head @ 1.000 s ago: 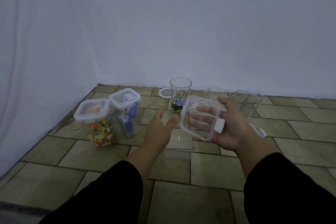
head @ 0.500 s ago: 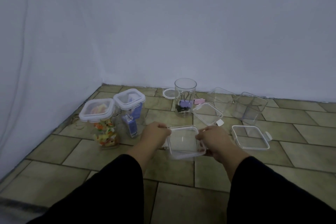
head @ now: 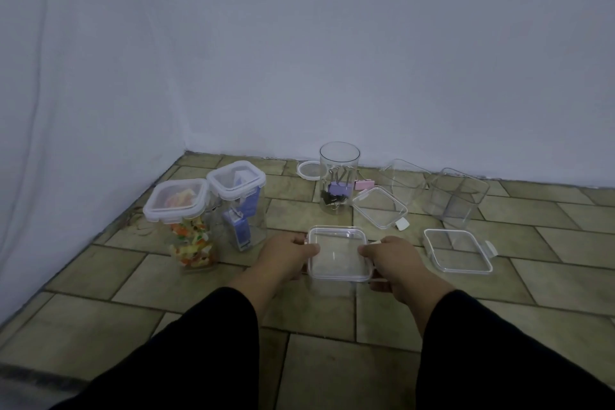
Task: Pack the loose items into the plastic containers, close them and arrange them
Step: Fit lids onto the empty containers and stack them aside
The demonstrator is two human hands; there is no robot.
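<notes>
Tiled floor (head: pixel 100 319), head view. We note a clear square container (head: pixel 337 286) upright at the centre, with a square lid (head: pixel 337 253) lying on its rim. Whether anything is inside, we cannot tell.

Left hand (head: pixel 289 255): fingers curled round the lid's left edge, thumb on top. Right hand (head: pixel 392 260): the same grasp on the right edge.

Left of the hands stand two tall containers, touching each other, both lidded:
- nearer one (head: pixel 191 240): colourful small pieces, filled roughly halfway;
- farther one (head: pixel 244 210): purple-blue boxes.

Behind the held container we record a round jar (head: pixel 339 176), open, with binder clips (head: pixel 337 191) at the bottom, purple and black. Its round lid (head: pixel 309 170) lies flat just to its left. A pink clip (head: pixel 364 185) lies on the floor beside the jar's right.

To the right, two loose square lids, one (head: pixel 379 206) near the jar, one (head: pixel 457 251) near the right hand. Two open clear containers (head: pixel 404 180) (head: pixel 461 193) sit by the wall.
</notes>
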